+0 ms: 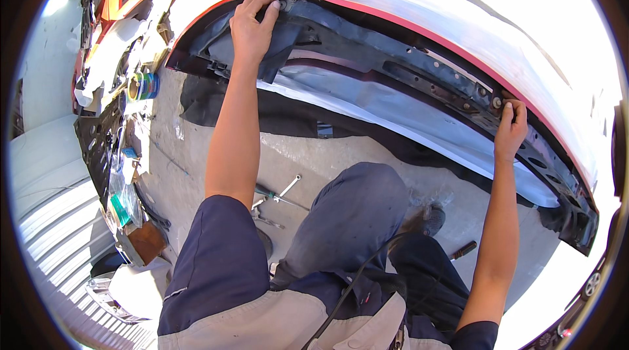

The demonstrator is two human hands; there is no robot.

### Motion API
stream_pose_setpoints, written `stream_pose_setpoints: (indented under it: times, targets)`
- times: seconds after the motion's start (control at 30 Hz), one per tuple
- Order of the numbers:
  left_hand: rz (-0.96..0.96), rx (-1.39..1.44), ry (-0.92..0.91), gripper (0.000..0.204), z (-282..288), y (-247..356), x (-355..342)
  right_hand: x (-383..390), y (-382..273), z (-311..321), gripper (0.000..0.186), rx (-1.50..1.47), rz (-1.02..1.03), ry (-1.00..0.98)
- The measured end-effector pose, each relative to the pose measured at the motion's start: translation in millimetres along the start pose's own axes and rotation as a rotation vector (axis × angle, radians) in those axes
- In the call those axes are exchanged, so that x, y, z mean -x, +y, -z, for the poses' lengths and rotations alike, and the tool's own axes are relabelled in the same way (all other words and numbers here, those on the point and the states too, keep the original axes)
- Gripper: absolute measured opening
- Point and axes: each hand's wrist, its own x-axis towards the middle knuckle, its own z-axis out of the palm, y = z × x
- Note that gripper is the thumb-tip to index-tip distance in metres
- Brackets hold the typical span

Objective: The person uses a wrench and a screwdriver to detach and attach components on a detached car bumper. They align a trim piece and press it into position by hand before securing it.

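Observation:
A large curved car bumper (pixel 452 83) with a red outer edge arches across the space in front of me, its dark inner side facing me. A dark metal reinforcement bar (pixel 419 62) with several holes runs along inside it. My left hand (pixel 254 26) holds the bumper's upper rim left of centre, fingers bent over the edge and thumb apart on the inner side. Farther right, my right hand (pixel 512 128) grips the same rim, its thumb just beside a round bolt (pixel 498 102) on the bar. The fingertips behind the rim are hidden.
White sheeting (pixel 406 6) lies beneath and beyond the bumper, with black cloth (pixel 255 117) along its near side. A wrench (pixel 288 186), a screwdriver (pixel 268 194) and pliers lie on the concrete before my knee. Tape rolls (pixel 143 86) and assorted parts crowd the left.

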Motion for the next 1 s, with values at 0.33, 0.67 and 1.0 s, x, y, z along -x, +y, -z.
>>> stream_pose_setpoints:
  times: [0.33,0.67,1.0]
  targets:
    - [-0.071,0.073,-0.011,0.026,1,-7,-2,-2,0,2,0.017,0.042,0.038,-0.008]
    - [-0.303,0.009,0.108,0.020,-1,-32,-7,-4,-3,-2,0.021,0.073,0.076,-0.018]
    - [-0.071,-0.004,-0.068,0.020,5,-8,-1,2,-2,4,0.017,0.051,0.069,0.034]
